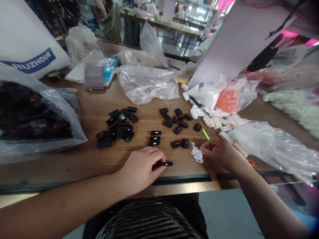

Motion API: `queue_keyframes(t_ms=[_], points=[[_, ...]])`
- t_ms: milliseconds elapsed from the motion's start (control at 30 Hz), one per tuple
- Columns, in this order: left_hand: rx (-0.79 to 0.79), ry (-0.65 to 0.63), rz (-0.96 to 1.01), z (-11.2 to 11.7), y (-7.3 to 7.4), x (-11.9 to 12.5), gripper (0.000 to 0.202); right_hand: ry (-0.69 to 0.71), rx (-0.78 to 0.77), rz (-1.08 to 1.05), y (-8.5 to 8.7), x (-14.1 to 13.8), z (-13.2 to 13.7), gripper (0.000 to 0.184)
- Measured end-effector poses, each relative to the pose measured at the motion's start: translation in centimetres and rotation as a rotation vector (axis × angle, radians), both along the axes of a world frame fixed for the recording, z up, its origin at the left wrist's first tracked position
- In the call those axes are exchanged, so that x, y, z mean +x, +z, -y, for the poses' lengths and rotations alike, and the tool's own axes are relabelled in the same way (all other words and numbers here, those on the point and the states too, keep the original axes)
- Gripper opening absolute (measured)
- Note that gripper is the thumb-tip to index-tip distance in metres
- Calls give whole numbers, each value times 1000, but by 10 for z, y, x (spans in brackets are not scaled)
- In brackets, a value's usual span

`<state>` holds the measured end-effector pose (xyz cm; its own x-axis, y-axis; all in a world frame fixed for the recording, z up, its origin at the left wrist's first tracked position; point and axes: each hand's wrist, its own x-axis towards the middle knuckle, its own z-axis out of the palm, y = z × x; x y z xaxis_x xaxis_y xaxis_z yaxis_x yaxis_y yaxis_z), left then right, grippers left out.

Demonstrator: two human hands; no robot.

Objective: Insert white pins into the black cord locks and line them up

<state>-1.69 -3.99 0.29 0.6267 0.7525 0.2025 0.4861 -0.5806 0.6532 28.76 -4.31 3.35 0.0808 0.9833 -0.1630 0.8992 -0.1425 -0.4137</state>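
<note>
My left hand [144, 166] pinches a black connector housing [167, 163] between thumb and fingers near the table's front edge. One white dot shows on its upturned face. Beyond that hand, several black housings [155, 138] lie in a short column, with white dots in them. My right hand [216, 152] has its fingers drawn together at the right edge of a heap of tiny white plugs [197, 153]. What its fingertips hold, if anything, is too small to make out. Two housings with red clips [181, 143] lie just left of the heap.
Loose black housings lie in a left pile [121, 124] and a middle group [175, 119]. A large bag of black parts [37, 116] stands at left. White-and-orange parts [214, 121], a green stick [205, 134] and clear bags [271, 146] are at right. Another clear bag [149, 83] lies behind.
</note>
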Motion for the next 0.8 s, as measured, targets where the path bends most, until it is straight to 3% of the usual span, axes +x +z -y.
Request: queue_keyframes(t_ms=[100,200,333,800], points=[[-13,-2,1,0,-1,0,7,91,51,-167,8,-25,9,17],[-29,6,-8,1,-1,0,8,361,100,-296,13,-59,19,15],[-41,-8,-3,0,1,-1,7,574,215,-261,7,-91,21,11],[-55,-2,-18,0,1,0,10,601,272,-172,-2,-102,18,13]])
